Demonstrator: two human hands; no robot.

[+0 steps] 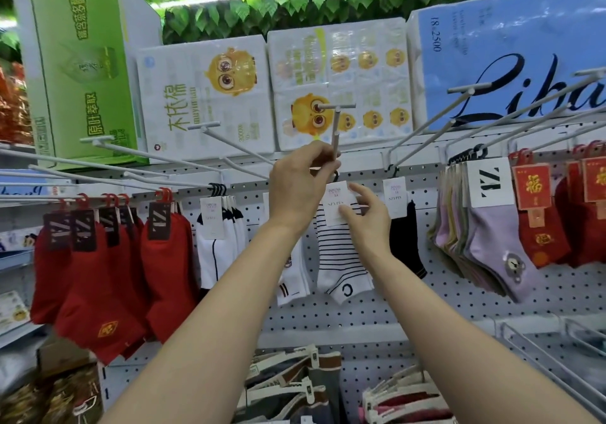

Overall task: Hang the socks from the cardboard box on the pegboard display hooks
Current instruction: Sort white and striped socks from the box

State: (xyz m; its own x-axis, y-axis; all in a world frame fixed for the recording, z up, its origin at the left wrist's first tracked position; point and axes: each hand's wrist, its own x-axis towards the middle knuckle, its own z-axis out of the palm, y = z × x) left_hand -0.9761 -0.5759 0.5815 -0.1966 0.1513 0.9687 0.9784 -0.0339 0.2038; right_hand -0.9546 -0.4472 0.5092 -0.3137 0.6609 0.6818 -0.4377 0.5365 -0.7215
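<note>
We steady the hook with our left hand, fingers pinched round its tip, so the hanger can thread on. Our right hand, fingers relaxed and open, props the card of the striped sock pair, hanging mid-pegboard. We count one striped pair here, one black pair just right, six red-hooked packs far left. Cardboard box not identifiable.

Long white hook arms jut out at either side (like spears), leaving a gap around the middle hook; below, bare pegboard between hanging socks.
</note>
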